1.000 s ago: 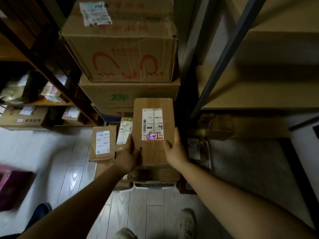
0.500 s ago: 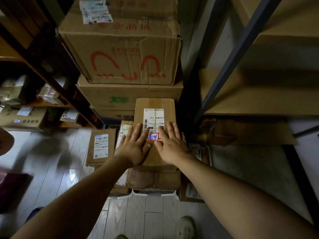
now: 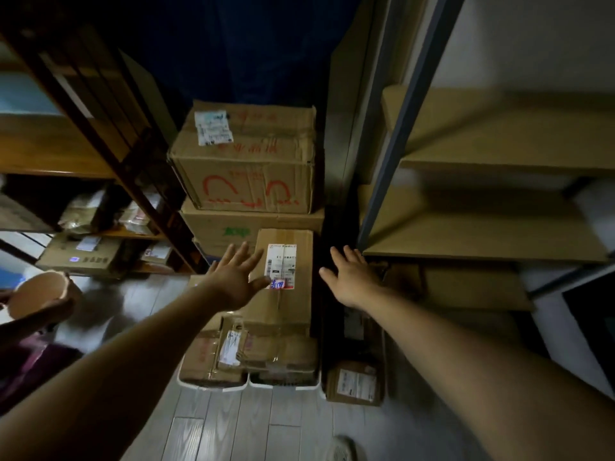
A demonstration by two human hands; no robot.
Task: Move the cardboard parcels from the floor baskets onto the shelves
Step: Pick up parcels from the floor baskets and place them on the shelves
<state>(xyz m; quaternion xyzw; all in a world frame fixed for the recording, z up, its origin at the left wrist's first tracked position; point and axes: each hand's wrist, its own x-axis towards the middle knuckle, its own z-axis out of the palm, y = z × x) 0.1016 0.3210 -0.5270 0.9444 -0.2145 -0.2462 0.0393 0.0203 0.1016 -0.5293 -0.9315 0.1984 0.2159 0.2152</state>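
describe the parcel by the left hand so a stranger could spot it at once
Find the central stack of big cardboard boxes. In front of it, atop the parcels in the white floor baskets, lies a long brown parcel. Only it has a white label with a red-edged sticker handwritten in blue.

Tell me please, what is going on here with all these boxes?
A person is at work in a storeroom, and both hands are open and hold nothing. The left hand spreads over the left edge of a labelled parcel, which lies on top of other parcels in the white floor baskets; whether it touches cannot be told. The right hand hangs apart, to the right, near the shelf. The parcel is not yet on a shelf.
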